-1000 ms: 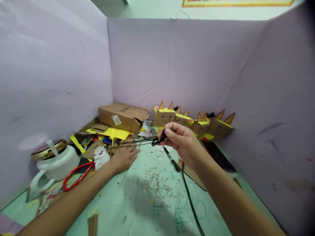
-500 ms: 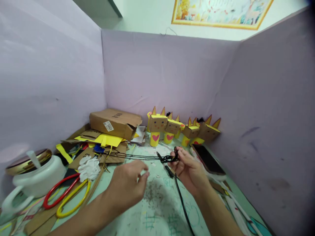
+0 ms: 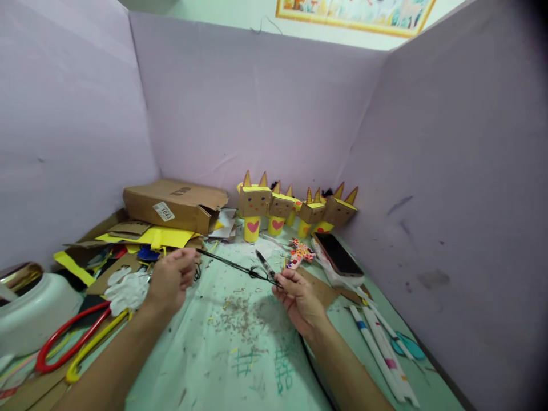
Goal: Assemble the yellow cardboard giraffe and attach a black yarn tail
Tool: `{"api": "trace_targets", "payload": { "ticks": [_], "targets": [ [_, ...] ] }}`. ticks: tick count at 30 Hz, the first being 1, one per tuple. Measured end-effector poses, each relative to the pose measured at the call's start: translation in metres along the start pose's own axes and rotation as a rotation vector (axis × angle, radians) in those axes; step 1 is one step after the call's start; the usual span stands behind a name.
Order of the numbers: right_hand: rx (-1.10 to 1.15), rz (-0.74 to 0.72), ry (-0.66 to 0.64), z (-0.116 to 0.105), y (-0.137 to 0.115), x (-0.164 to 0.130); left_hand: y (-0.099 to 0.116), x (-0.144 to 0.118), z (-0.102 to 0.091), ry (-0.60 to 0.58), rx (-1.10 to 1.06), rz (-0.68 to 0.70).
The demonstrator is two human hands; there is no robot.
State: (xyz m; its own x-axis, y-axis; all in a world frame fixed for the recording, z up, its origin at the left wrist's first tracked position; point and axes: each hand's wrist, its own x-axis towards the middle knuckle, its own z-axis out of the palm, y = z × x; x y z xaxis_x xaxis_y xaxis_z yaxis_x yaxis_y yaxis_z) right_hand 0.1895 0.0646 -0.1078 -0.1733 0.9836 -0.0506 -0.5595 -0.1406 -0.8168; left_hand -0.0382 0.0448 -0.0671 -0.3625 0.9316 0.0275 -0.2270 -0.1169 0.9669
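Black yarn [image 3: 233, 264] runs stretched between my two hands above the green table, with a small loop or knot near its middle. My left hand [image 3: 173, 279] is closed on one end, and a few dark loops hang beside its fingers. The other end is pinched between the thumb and fingers of my right hand [image 3: 299, 297]. Just behind the right fingertips lies a pen [image 3: 265, 263] with a clear barrel and dark tip. A black cable [image 3: 315, 374] passes beneath my right forearm.
Cardboard figures with yellow horns [image 3: 256, 202] stand along the back. A cardboard box [image 3: 175, 200] and yellow paper lie left, near red-and-yellow-handled scissors [image 3: 72, 337] and a white mug [image 3: 38, 314]. On the right are a phone [image 3: 338, 254] and white markers [image 3: 379, 354].
My left hand has moved left and closed on the yarn. The bundle at my right hand is now drawn out into a taut line. The camera view has shifted rightward.
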Motion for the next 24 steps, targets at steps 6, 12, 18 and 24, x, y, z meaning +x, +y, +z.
{"api": "trace_targets", "payload": {
  "ticks": [6,12,18,24],
  "targets": [
    [0.057,-0.009,0.144,0.008,-0.007,-0.004,0.031,0.015,-0.035,0.258,-0.221,0.187],
    [0.09,-0.088,0.168,0.003,-0.021,-0.001,0.045,0.027,-0.066,0.335,-0.231,0.259],
    [-0.039,-0.016,0.057,0.01,-0.009,-0.01,0.029,-0.003,-0.025,-0.066,0.034,0.053],
    [-0.324,0.232,-0.654,0.025,0.015,-0.035,0.01,-0.059,0.03,-0.735,0.596,0.174]
  ]
}}
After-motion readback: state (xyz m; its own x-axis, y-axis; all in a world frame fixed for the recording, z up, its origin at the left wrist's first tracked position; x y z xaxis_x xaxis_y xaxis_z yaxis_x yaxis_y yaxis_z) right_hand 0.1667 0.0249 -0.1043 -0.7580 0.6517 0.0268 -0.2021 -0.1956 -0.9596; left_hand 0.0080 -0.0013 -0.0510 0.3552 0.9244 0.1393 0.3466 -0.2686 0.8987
